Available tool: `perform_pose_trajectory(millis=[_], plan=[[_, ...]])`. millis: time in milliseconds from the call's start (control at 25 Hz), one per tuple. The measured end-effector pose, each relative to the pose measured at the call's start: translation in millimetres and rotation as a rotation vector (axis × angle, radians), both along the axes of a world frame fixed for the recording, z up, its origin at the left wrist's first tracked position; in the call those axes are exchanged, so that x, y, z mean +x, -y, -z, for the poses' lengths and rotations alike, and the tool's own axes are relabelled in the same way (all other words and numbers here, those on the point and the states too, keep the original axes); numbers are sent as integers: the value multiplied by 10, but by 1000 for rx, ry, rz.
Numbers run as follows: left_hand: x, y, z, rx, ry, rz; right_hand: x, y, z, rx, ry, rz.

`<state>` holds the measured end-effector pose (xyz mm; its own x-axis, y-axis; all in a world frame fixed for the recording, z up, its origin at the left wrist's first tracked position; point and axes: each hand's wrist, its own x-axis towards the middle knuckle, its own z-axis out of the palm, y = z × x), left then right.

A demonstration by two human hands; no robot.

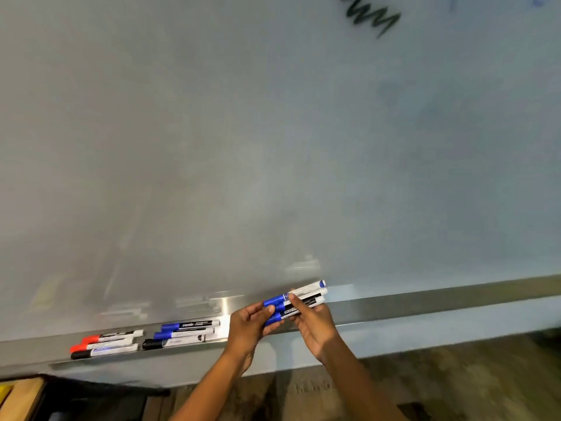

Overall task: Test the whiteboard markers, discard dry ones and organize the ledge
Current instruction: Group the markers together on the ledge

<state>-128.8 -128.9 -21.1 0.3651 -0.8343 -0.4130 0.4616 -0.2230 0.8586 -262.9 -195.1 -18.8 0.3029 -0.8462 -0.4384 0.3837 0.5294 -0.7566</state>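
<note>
both hands, left (247,325) and right (315,325), grip a bundle of blue-capped markers (299,300) above the ledge (425,302); fingers hide the exact count.

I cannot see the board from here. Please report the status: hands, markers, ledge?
Left hand and right hand both grip a bundle of blue markers over the ledge. Six markers lie sorted on the ledge at left. Nothing blocking.
</note>
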Motion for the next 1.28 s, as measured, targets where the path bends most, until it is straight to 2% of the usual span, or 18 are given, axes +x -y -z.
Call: perform_pose_trajectory(millis=[120,240,440,520,720,1000,1120,1280], plan=[[-253,274,121,52,62,39,-400,321,138,80,-44,92],[-449,450,282,131,91,62,-712,553,319,67,-179,118],[-761,650,641,267,199,35,-997,679,641,-60,-676,109],[-873,705,664,296,282,10,-1034,685,733,-145,-804,59],[-996,763,615,313,573,41,-1013,663,716,-246,-944,31],[-970,681,513,212,774,90,-958,544,848,-472,-1218,-77],[-832,509,446,161,784,27,-867,464,839,-608,-1366,-66],[-197,49,550,68,945,-117,-684,279,919,-766,-1482,-148]])
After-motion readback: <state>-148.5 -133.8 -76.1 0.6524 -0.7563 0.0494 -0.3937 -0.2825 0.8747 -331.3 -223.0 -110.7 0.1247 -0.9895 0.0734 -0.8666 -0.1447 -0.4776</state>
